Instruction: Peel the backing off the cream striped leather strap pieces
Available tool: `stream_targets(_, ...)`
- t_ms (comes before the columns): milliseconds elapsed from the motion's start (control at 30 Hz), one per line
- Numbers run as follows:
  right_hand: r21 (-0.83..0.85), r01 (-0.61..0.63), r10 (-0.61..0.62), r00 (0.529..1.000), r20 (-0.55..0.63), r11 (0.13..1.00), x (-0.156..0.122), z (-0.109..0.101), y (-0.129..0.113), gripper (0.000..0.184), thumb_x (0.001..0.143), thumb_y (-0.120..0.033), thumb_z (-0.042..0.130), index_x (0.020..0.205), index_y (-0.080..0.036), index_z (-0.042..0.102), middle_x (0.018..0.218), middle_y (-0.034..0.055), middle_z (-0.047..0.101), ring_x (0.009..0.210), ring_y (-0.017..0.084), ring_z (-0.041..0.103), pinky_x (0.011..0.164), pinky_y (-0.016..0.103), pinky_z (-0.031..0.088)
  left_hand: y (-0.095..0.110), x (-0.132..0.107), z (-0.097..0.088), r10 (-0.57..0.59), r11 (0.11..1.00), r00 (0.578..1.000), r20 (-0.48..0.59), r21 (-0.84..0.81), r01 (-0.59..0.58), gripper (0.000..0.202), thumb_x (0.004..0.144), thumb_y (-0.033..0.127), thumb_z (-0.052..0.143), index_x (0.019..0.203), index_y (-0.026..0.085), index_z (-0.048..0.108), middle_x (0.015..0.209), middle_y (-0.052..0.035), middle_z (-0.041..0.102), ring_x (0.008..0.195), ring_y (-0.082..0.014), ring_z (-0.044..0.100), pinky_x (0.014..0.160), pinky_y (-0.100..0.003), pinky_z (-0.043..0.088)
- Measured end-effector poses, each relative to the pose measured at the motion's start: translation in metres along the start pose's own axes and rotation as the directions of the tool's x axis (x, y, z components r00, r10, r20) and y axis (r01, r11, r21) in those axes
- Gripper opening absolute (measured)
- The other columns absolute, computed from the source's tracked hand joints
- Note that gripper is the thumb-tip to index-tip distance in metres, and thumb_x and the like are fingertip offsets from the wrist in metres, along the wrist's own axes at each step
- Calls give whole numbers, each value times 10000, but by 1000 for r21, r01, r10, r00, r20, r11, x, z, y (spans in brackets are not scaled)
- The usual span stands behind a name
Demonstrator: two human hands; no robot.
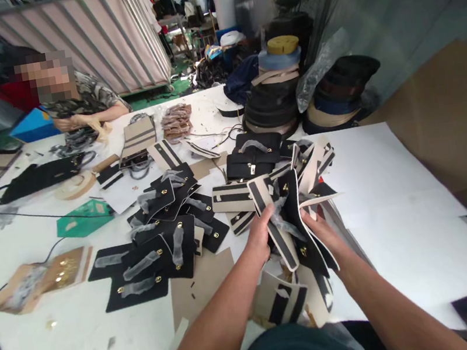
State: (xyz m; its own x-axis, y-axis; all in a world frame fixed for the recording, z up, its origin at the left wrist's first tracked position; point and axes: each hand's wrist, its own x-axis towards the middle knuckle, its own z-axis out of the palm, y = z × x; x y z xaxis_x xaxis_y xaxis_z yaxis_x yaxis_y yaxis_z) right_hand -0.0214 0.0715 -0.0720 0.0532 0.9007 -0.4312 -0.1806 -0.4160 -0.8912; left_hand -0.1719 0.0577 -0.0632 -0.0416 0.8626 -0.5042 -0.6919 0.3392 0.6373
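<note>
My left hand (261, 233) is closed on a beige bag panel (273, 222) with dark stripes, its thumb on the near face. Opposite it, my right hand (320, 226) grips black bag panels (303, 241) with pale edges, held upright and fanned out. A plastic-wrapped handle (285, 217) shows between the two hands. More striped panels (230, 197) lie loose around my hands, and others (314, 165) stand splayed behind them. To the left is a pile of black flaps (145, 260) with wrapped handles and gold fittings. The fingertips of both hands are partly hidden.
Behind the panels sits a black handbag (252, 154). Rolls of strap (269, 104) are stacked at the back. Farther left are a green piece (83, 219), tape (75, 185) and a bag of gold fittings (65, 270). Another person (83, 98) works across the white table (393, 173).
</note>
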Motion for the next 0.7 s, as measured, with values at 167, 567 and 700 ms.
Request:
stream_targets(167, 205, -23, -1, 993, 115, 979, -12, 16, -44, 638, 692, -473, 891, 1260, -258, 694, 1185, 75, 781, 1107, 304, 734, 966, 397, 592, 38, -14, 13, 56, 998, 994, 98, -25, -54, 567, 782, 507, 807, 1233, 176, 713, 1059, -98, 802, 1069, -334, 736, 1027, -445, 541)
stream_targets(567, 319, 180, -276, 917, 287, 930, -21, 84, -151, 590, 693, -479, 907, 1171, -193, 712, 948, 40, 821, 883, 222, 769, 889, 382, 613, 155, -61, 62, 355, 929, 890, 284, -5, -369, 509, 901, 567, 665, 1266, 212, 654, 1279, -48, 733, 1365, -315, 564, 1199, -484, 406)
stream_targets(700, 262, 288, -365, 874, 322, 921, -40, 88, -195, 602, 852, -457, 781, 1334, -125, 639, 1082, 91, 806, 922, 182, 766, 924, 386, 570, 180, -79, 86, 388, 901, 826, 410, 22, -434, 531, 936, 613, 589, 1305, 232, 621, 1319, -31, 700, 1426, -331, 492, 1179, -549, 409)
